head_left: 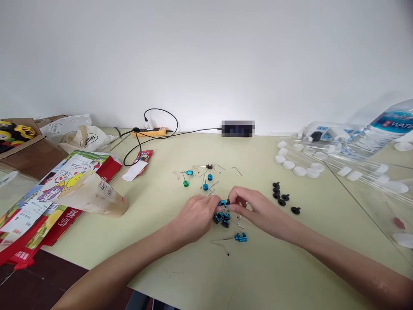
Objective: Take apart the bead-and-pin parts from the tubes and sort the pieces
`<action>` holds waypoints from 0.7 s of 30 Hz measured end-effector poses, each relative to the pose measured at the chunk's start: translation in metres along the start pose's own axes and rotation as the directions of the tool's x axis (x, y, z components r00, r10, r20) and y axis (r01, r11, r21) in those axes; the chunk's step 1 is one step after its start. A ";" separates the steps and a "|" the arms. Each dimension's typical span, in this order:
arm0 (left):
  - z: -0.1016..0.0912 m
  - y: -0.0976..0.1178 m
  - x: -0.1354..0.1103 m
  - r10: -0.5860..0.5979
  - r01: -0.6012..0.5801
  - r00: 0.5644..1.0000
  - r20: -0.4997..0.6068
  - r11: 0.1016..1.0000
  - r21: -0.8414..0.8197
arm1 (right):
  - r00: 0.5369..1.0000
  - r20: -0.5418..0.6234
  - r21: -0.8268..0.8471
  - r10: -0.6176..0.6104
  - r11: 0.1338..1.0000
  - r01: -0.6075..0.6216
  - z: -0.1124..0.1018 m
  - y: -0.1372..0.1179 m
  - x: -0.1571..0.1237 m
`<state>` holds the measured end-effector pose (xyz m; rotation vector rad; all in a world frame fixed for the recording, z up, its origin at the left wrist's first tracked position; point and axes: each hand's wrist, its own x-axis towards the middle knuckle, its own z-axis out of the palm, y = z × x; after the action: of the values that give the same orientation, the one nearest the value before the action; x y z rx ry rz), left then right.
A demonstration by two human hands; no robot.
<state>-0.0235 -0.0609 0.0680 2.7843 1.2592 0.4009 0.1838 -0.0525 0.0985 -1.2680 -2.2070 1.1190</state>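
A small blue metal part (223, 203) with a black end is held between my two hands over the table. My left hand (196, 215) pinches it from the left, its fingers bent and partly hidden. From the right, the curled fingers of my right hand (248, 201) close at the black end. Just below lies a cluster of blue and black parts (222, 218). Nearer me is another blue metal part (240, 237) with a thin rod. Blue round pieces (205, 187), a green round piece (186, 183) and an L-shaped hex key (237, 171) lie beyond my hands.
Several black disc-shaped pieces with stems (282, 202) lie to the right. Clear tubes with white caps (299, 171) and a water bottle (368, 133) stand farther right. On the left are a plastic cup (100, 196), red packaging (109, 168), a yellow power strip (155, 132) and cables.
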 end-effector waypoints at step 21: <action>-0.002 0.002 0.000 -0.054 0.062 0.996 0.078 0.993 -0.105 | 1.000 0.006 -0.024 -0.028 0.999 0.029 -0.004 -0.003 0.000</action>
<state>-0.0227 -0.0617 0.0703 2.6413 1.2597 0.3465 0.1846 -0.0521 0.1031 -1.2406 -2.2420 1.0898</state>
